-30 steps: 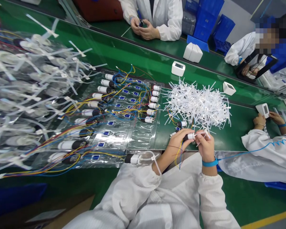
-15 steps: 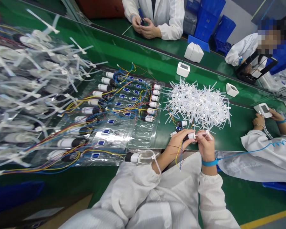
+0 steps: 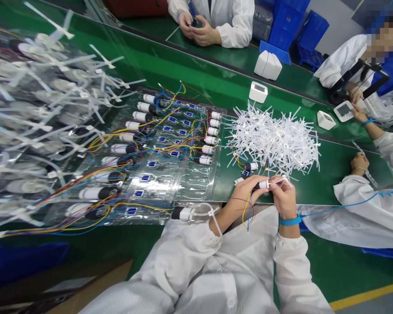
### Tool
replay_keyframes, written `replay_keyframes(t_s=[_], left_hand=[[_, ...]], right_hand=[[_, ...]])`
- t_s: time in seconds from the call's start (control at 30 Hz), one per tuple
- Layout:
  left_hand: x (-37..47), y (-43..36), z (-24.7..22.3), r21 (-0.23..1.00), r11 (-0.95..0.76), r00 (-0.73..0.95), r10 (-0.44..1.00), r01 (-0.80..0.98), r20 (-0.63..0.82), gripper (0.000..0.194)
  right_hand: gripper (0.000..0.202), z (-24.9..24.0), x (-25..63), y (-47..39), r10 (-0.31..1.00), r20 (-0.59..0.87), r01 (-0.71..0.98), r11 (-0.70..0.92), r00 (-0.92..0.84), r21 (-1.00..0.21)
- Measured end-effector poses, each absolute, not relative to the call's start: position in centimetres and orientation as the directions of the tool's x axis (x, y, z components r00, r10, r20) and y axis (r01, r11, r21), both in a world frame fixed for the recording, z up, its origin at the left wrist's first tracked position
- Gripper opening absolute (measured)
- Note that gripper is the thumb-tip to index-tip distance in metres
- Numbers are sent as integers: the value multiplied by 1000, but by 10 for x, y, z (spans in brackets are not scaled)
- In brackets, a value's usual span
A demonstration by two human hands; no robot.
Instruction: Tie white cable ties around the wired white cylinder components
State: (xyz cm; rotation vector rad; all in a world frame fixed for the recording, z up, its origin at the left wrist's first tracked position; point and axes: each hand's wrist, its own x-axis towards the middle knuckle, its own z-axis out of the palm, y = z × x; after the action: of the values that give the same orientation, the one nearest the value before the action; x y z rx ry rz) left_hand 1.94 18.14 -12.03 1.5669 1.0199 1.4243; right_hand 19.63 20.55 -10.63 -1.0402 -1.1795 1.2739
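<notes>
My left hand (image 3: 247,192) is closed around a small black-and-white cylinder (image 3: 263,185), from which yellow, blue and dark wires hang down. My right hand (image 3: 284,196), with a blue band at its wrist, pinches a white strip (image 3: 283,182) against the cylinder's white end. Just behind my hands lies another black-and-white cylinder (image 3: 250,166) with a small blue part beside it. A big heap of white strips (image 3: 271,139) spreads over the green bench beyond. One more cylinder with a white tube (image 3: 182,214) rests near my left forearm.
Plastic trays (image 3: 157,187) with rows of wired cylinders cover the left of the bench. Bagged parts with white strips (image 3: 52,91) pile up at far left. White devices with screens (image 3: 258,92) stand at the back. Co-workers' hands (image 3: 359,164) are at the right and across the bench.
The co-worker at the right has moved a white screened device away toward the back and one hand is now apart from the other. My own hands keep nearly the same pose.
</notes>
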Motion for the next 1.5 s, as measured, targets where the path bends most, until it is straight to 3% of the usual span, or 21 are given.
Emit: replay_keyframes(t_s=[0.7, 0.97, 1.27, 1.5], left_hand=[[15, 178, -117, 891, -444, 95, 895, 92, 436, 26], [17, 179, -122, 861, -495, 67, 869, 114, 491, 28], [18, 178, -124, 856, -492, 64, 870, 158, 489, 27], [17, 178, -119, 869, -476, 80, 880, 134, 469, 28]], right_hand=[[19, -98, 199, 201, 990, 19, -147, -2, -139, -989], [13, -99, 198, 202, 986, 88, -147, 67, -141, -987], [17, -107, 209, 205, 982, 123, 25, 128, -144, -991], [17, -102, 203, 202, 986, 84, -136, 64, -142, -989]])
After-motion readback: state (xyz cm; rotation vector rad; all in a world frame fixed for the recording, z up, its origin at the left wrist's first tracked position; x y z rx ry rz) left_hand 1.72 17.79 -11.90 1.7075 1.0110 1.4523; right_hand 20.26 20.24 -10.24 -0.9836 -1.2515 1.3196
